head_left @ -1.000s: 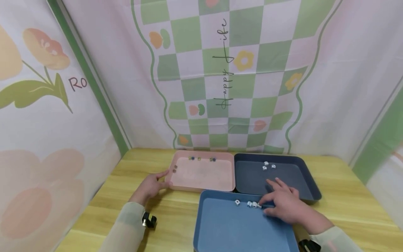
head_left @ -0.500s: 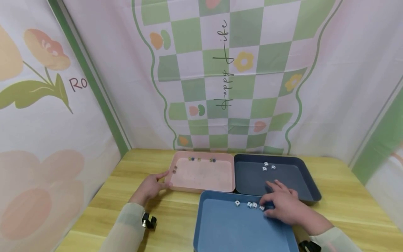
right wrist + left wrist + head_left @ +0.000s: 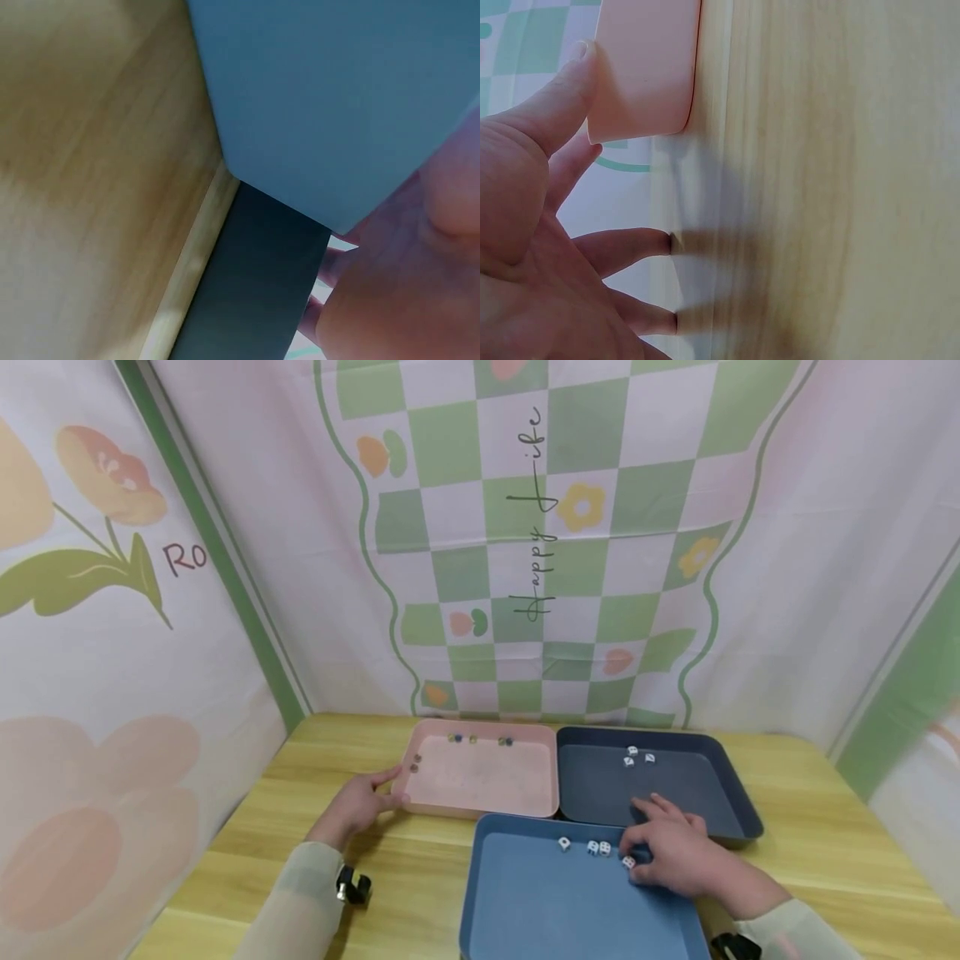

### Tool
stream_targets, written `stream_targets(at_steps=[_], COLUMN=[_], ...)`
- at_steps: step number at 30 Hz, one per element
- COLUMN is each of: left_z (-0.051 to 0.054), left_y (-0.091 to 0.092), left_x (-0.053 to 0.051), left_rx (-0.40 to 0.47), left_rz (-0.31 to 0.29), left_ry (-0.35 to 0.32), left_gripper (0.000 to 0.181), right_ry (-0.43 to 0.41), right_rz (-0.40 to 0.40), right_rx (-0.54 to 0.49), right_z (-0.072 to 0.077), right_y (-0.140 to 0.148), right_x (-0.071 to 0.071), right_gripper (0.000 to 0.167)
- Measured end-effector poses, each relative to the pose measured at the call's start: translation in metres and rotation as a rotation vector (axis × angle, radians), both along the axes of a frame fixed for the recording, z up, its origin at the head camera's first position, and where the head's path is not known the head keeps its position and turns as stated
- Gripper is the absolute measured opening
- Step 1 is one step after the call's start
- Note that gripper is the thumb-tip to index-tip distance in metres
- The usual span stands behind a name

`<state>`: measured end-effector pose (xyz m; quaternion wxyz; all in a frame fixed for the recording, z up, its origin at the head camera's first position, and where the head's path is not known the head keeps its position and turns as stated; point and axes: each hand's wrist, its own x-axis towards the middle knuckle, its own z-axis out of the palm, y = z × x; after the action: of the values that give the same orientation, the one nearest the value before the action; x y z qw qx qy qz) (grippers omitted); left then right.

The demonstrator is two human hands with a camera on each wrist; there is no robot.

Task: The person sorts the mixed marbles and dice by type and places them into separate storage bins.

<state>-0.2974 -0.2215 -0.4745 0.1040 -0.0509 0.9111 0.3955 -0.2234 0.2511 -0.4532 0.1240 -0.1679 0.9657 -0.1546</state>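
Observation:
My left hand point(image 3: 356, 806) is at the left end of the pink tray point(image 3: 487, 793); its thumb and index finger touch the rim while the other fingers are spread. In the left wrist view the left hand point(image 3: 547, 195) shows its thumb against the tray wall point(image 3: 645, 67). Over the far right part of the blue tray point(image 3: 570, 910), my right hand point(image 3: 675, 852) pinches a white die point(image 3: 628, 862) between thumb and index finger. Its other fingers reach over the dark navy tray point(image 3: 600, 793). The right wrist view hides the die behind the blue tray point(image 3: 337, 97).
Beside the right hand, several white dice point(image 3: 604, 849) lie along the blue tray's far edge. Three white dice point(image 3: 632, 751) sit in the navy tray. Small coloured pieces point(image 3: 458, 738) line the pink tray's edges. The wooden table point(image 3: 405, 893) meets a patterned curtain point(image 3: 517, 610) behind.
The die under the right hand has slid slightly towards the thumb and away from the neighbouring dice, and the index finger has closed in on it. The left hand has stayed at the pink tray.

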Motion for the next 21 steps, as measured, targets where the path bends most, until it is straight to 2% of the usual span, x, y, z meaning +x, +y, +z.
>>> stream_targets(at_steps=[7, 17, 21], left_z=[-0.0004, 0.0005, 0.0018], left_y=[-0.0008, -0.0014, -0.0013], left_x=[0.0006, 0.0003, 0.0021], left_rx=[-0.002, -0.008, -0.009], left_rz=[-0.007, -0.021, -0.033], left_ry=[0.005, 0.007, 0.014], left_gripper=[0.061, 0.061, 0.062], right_ry=[-0.008, -0.013, 0.010], right_rz=[-0.001, 0.008, 0.022], right_rx=[0.014, 0.004, 0.008], right_z=[-0.0023, 0.0043, 0.0059], right_y=[-0.0001, -0.0016, 0.0006], right_x=[-0.0010, 0.0017, 0.0021], right_gripper=[0.020, 0.020, 0.019])
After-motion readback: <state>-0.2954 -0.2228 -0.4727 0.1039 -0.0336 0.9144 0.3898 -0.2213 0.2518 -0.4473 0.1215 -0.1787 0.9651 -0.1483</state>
